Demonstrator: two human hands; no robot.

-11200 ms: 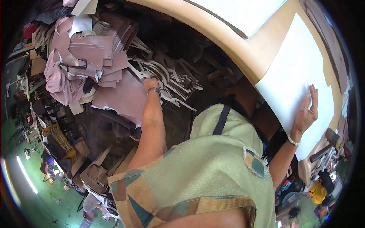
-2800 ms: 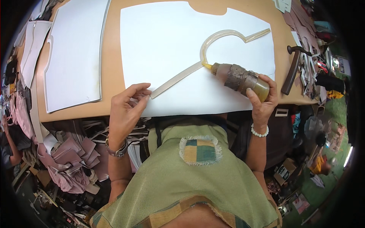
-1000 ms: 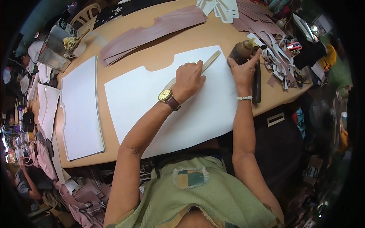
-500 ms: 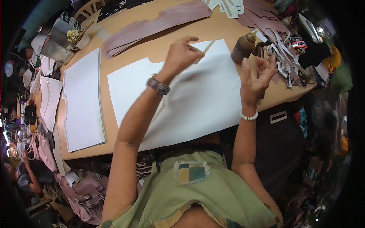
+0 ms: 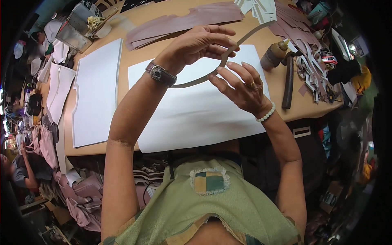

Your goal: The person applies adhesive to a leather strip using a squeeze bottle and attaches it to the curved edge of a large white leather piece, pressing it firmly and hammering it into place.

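A narrow grey-beige strip (image 5: 254, 32) runs in a curve above the white sheet (image 5: 204, 118) in front of me. My left hand (image 5: 202, 44), with a watch at its wrist, has its fingertips closed on the strip near its bend. Just beside it, my right hand (image 5: 241, 83), wearing a ring and a pale bead bracelet, pinches the same strip. One end reaches toward the far right; the other passes below my left wrist. A brown squeeze bottle (image 5: 273, 56) and a dark-handled tool like a hammer (image 5: 288, 81) lie to the right of the sheet.
White panels (image 5: 97, 94) are stacked at the left. Pink pieces (image 5: 183, 24) lie along the far side. Loose strips (image 5: 312, 67) heap up at the right. A metal tin (image 5: 73, 34) and a white cup (image 5: 103, 30) stand far left. Another person (image 5: 25, 169) is beyond the table's left side.
My right hand has come left from beside the bottle to the strip. The strip, before mostly hidden at my left hand, now stretches between both hands. The view has shifted slightly.
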